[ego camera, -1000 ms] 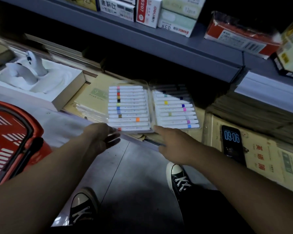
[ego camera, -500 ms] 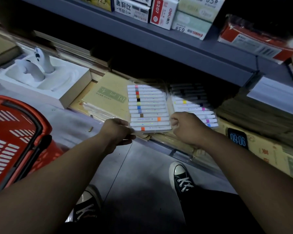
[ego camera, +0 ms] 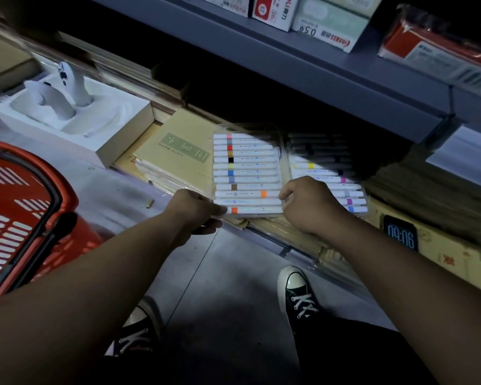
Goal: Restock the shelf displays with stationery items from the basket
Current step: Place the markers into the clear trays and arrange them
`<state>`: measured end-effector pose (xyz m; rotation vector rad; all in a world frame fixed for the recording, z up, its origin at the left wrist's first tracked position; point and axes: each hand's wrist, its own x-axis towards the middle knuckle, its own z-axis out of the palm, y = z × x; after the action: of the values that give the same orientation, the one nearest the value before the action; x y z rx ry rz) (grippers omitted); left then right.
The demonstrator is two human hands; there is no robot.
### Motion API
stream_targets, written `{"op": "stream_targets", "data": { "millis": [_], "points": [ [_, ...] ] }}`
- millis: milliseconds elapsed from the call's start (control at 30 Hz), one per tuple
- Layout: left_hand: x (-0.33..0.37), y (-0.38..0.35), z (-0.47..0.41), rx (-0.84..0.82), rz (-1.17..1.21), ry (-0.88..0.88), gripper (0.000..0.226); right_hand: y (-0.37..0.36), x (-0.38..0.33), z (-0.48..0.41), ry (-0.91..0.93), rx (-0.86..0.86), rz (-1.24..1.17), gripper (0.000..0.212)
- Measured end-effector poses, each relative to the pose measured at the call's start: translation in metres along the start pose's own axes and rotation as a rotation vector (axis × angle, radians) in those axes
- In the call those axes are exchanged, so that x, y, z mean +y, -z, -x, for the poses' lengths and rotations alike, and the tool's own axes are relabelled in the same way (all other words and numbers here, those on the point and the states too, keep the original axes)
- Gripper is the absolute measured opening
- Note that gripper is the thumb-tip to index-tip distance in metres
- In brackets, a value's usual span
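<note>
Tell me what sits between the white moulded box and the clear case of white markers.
A stack of tan notebooks with a green label lies there, as the head view shows.

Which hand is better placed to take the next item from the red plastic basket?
Left: the left hand is nearer the red plastic basket; the right hand sits beyond the clear marker pack.

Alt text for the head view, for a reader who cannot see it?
A person's left hand and right hand hold the near edge of a clear marker set lying on a low shelf, beside a second marker set to its right. A red basket stands on the floor at left; a digital clock reads 09:06 at right.
</note>
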<state>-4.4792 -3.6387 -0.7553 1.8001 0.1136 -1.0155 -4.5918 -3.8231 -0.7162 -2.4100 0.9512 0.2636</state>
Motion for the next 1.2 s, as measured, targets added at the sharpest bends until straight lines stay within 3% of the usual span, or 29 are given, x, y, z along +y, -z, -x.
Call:
{"op": "stream_targets", "data": {
  "millis": [100, 333, 633, 800, 1067, 1200],
  "points": [
    [-0.002, -0.005, -0.002, 0.032, 0.007, -0.029, 0.036, -0.002, 0.006, 0.0, -0.002, 0.024, -0.068, 0.024],
    [0.001, -0.012, 0.0, 0.012, -0.05, -0.028, 0.016, -0.005, 0.015, -0.002, -0.026, 0.083, -0.21, 0.008],
    [0.003, -0.008, -0.005, 0.007, -0.111, -0.027, 0.021, -0.011, 0.006, -0.007, -0.109, 0.093, -0.256, 0.023],
    [0.006, -0.003, -0.005, -0.003, -0.102, -0.028, 0.019, -0.007, 0.009, -0.008, -0.158, 0.052, -0.344, 0.017],
    [0.005, -0.009, -0.008, -0.003, -0.161, -0.036, 0.022, -0.015, 0.003, -0.01, -0.142, 0.053, -0.151, 0.01],
    [-0.004, -0.012, -0.01, 0.074, -0.283, -0.118, 0.024, -0.017, 0.004, -0.013, -0.193, 0.031, -0.231, 0.011]
  ]
}}
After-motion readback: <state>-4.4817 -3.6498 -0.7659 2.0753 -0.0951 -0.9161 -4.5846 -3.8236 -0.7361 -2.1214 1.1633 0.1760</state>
